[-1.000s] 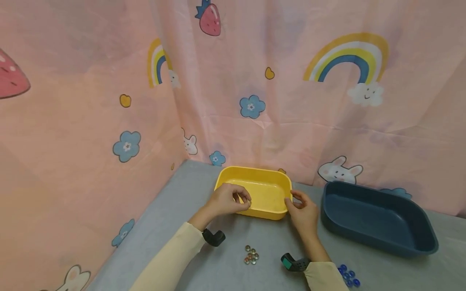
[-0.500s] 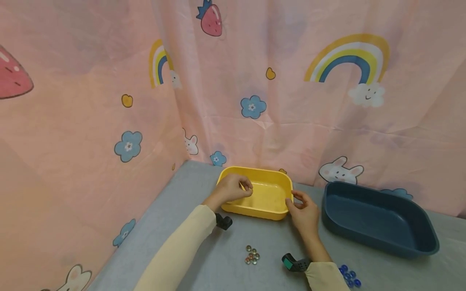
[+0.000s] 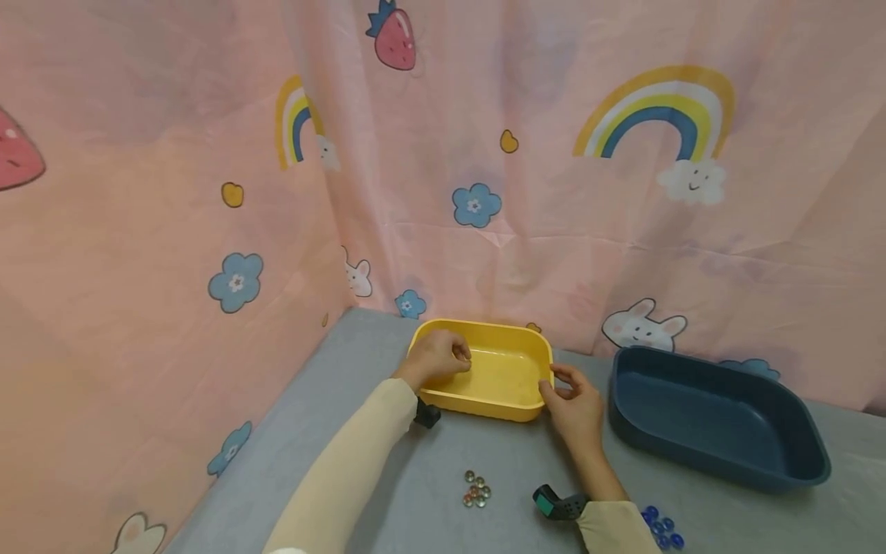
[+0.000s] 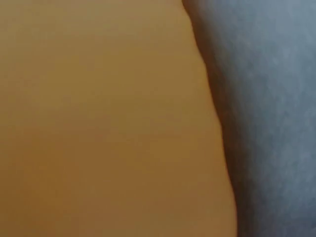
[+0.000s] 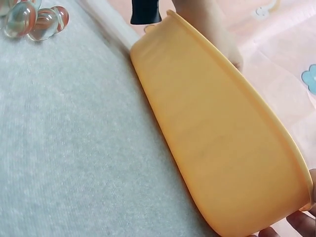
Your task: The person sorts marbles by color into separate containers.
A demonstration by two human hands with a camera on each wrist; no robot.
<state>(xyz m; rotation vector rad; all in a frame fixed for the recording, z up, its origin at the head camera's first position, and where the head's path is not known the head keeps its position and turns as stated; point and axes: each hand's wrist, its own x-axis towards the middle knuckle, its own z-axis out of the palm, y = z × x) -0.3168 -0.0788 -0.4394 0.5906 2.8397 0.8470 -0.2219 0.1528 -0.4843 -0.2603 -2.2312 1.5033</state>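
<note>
A yellow plastic basin (image 3: 512, 377) stands on the grey tabletop. Over its left part is my left hand (image 3: 438, 358), with thumb and fingertips pinched together on a small glass marble that is almost fully hidden now. My right hand (image 3: 574, 404) grips the basin's right end, thumb at the rim; in the right wrist view its fingers (image 5: 302, 224) curl about the basin's corner. Clear marbles (image 3: 476, 490) with coloured swirls lie in a small cluster in front of the basin. The left wrist view holds only the basin's blurred outer wall (image 4: 108, 108) and grey cloth.
To the right stands a larger dark blue basin (image 3: 720, 419). Several blue marbles (image 3: 662, 528) lie beside the right sleeve. A pink printed curtain (image 3: 540, 254) hangs behind and at the left of the table. Grey cloth (image 3: 408, 492) covers the tabletop.
My left hand has moved up and inward from the basin's front rim to over its inside, still pinched. The right hand has stayed on the rim.
</note>
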